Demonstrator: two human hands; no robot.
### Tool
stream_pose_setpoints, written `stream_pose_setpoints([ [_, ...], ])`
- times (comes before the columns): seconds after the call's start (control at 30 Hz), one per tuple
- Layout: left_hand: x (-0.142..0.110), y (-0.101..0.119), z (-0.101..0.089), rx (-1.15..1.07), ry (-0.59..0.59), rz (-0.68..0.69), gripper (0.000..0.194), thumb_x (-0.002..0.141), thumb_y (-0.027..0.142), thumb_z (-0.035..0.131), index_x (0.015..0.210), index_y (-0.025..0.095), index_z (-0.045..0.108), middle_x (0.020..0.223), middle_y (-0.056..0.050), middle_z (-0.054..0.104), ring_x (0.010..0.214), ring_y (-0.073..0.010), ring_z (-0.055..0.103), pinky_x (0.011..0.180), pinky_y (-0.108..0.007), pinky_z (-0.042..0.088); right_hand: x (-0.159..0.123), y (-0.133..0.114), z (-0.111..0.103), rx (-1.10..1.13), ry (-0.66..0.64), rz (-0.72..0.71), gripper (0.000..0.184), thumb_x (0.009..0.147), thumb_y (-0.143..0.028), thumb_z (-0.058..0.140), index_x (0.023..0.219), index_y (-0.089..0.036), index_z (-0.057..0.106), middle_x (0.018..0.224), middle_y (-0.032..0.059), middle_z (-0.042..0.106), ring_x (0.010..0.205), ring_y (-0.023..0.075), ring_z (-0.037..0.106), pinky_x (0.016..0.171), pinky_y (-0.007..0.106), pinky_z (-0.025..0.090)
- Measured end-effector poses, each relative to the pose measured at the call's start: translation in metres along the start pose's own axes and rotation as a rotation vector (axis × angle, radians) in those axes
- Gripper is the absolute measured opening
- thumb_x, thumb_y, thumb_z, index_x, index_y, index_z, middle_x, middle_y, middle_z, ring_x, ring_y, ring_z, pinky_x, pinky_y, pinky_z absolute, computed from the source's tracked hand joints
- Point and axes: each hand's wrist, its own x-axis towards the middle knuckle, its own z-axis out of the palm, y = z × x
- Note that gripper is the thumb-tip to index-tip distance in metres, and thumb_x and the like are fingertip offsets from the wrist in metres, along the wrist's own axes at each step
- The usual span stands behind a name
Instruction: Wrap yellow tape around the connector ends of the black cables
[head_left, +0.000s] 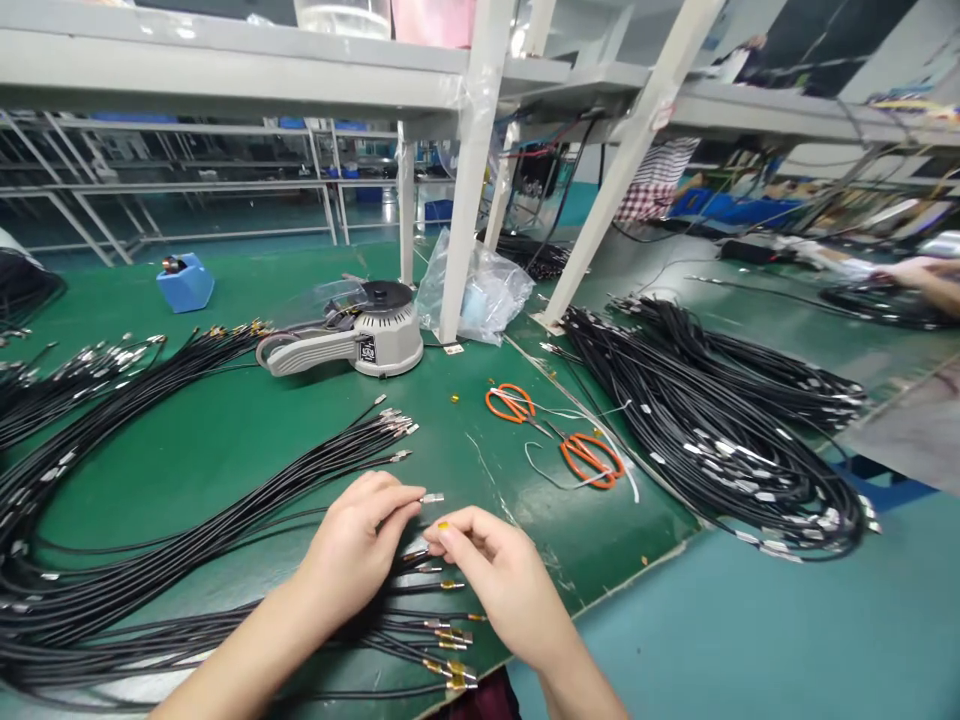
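Observation:
Between thumb and fingers, my left hand (364, 540) pinches a black cable near its metal connector (433, 497), which sticks out to the right. My right hand (499, 575), just to the right, is closed in a pinch, with a small piece of yellow tape (444, 526) at its fingertips. A small gap separates the tape from the connector. Below both hands lie several cable ends (454, 640), some wrapped in yellow tape. Past my left hand, more cables end in bare metal connectors (394, 422).
Two orange-handled scissors (592, 460) lie to the right beside white string. A round tape dispenser (386, 335) stands behind, near a plastic bag (480, 290) and a shelf post (476, 170). A large cable bundle (720, 430) fills the right bench. Another person's hand (926, 280) is at far right.

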Motion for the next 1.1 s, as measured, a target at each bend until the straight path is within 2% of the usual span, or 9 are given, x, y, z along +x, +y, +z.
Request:
stream_pose_setpoints([
  [0.13, -0.015, 0.009, 0.003, 0.021, 0.128, 0.074, 0.016, 0.090, 0.016, 0.049, 0.099, 0.019, 0.062, 0.083, -0.004, 0.064, 0.078, -0.0149, 0.059, 0.070, -0.027, 0.049, -0.008, -0.003, 0.004, 0.136, -0.008, 0.053, 0.020, 0.081, -0.033, 0.058, 0.075, -0.015, 0.064, 0.080, 0.0068, 0.070, 0.076, 0.0192, 0.063, 0.072, 0.030, 0.049],
  [0.23, -0.019, 0.012, 0.003, 0.048, 0.153, 0.121, 0.017, 0.089, 0.014, 0.049, 0.101, 0.019, 0.060, 0.085, -0.004, 0.065, 0.077, -0.0151, 0.060, 0.070, -0.028, 0.049, -0.011, -0.007, 0.009, 0.261, -0.023, 0.048, 0.017, 0.080, -0.030, 0.059, 0.069, -0.017, 0.060, 0.082, 0.0061, 0.068, 0.078, 0.0190, 0.062, 0.071, 0.030, 0.049],
  [0.37, -0.021, 0.015, 0.001, 0.032, 0.181, 0.170, 0.018, 0.089, 0.009, 0.048, 0.101, 0.019, 0.058, 0.082, -0.003, 0.065, 0.075, -0.0146, 0.059, 0.069, -0.028, 0.049, -0.011, -0.011, 0.016, 0.335, 0.010, 0.022, 0.020, 0.081, -0.027, 0.057, 0.063, -0.018, 0.056, 0.074, 0.0024, 0.062, 0.077, 0.0185, 0.061, 0.076, 0.031, 0.048],
  [0.5, -0.022, 0.018, -0.002, 0.018, 0.198, 0.203, 0.019, 0.088, 0.004, 0.048, 0.096, 0.019, 0.056, 0.078, -0.001, 0.065, 0.073, -0.0135, 0.055, 0.068, -0.026, 0.047, -0.011, -0.014, 0.021, 0.326, 0.048, 0.021, 0.022, 0.081, -0.026, 0.057, 0.061, -0.017, 0.056, 0.071, 0.0014, 0.060, 0.074, 0.0175, 0.057, 0.074, 0.029, 0.045],
  [0.77, -0.024, 0.017, -0.005, 0.068, 0.233, 0.349, 0.025, 0.086, -0.002, 0.046, 0.099, 0.016, 0.055, 0.090, -0.005, 0.066, 0.081, -0.0153, 0.051, 0.073, -0.028, 0.047, -0.009, -0.021, 0.026, 0.284, 0.091, 0.046, 0.023, 0.080, -0.028, 0.058, 0.061, -0.016, 0.056, 0.066, 0.0008, 0.059, 0.067, 0.0157, 0.052, 0.066, 0.027, 0.042],
  [1.1, -0.025, 0.018, -0.007, 0.090, 0.254, 0.355, 0.030, 0.086, 0.000, 0.045, 0.108, 0.018, 0.057, 0.091, -0.006, 0.067, 0.081, -0.0163, 0.053, 0.072, -0.029, 0.050, -0.009, -0.022, 0.026, 0.269, 0.086, 0.063, 0.024, 0.079, -0.030, 0.058, 0.059, -0.017, 0.053, 0.064, -0.0004, 0.057, 0.065, 0.0147, 0.050, 0.063, 0.025, 0.041],
])
